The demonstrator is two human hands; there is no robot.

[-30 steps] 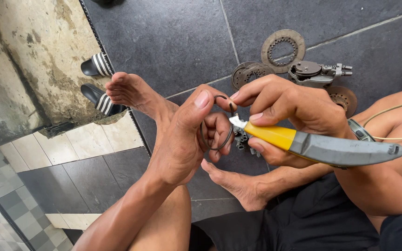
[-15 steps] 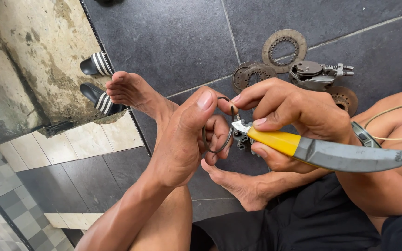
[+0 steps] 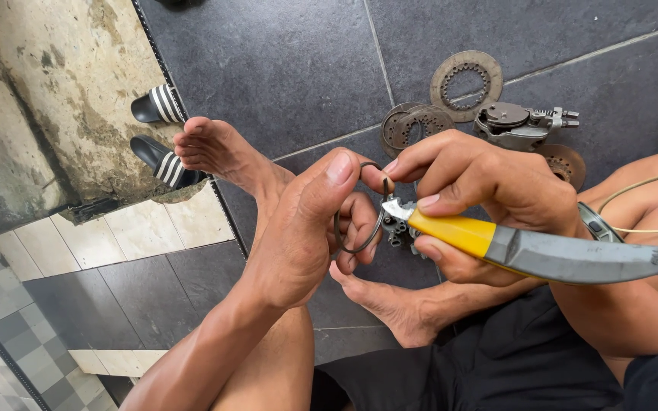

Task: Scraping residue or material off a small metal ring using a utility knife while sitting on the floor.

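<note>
My left hand (image 3: 306, 236) pinches a thin dark wire ring (image 3: 361, 221) above my bare feet. My right hand (image 3: 481, 190) grips yellow-and-grey-handled pliers (image 3: 527, 250), their tip at the ring. Round toothed discs (image 3: 466, 84) lie on the dark tiles (image 3: 283, 68) beyond.

Open dark tile floor (image 3: 283, 68) above and left of the hands, wide room to pass there. Blocked to the upper right by toothed metal discs (image 3: 466, 85) and a small grey mechanism (image 3: 523, 124), lying close together just beyond the right hand (image 3: 489, 190). Hemmed in below by bare feet (image 3: 222, 152) and legs; striped sandals (image 3: 163, 133) at the floor's left edge beside a stained concrete wall (image 3: 47, 99).
</note>
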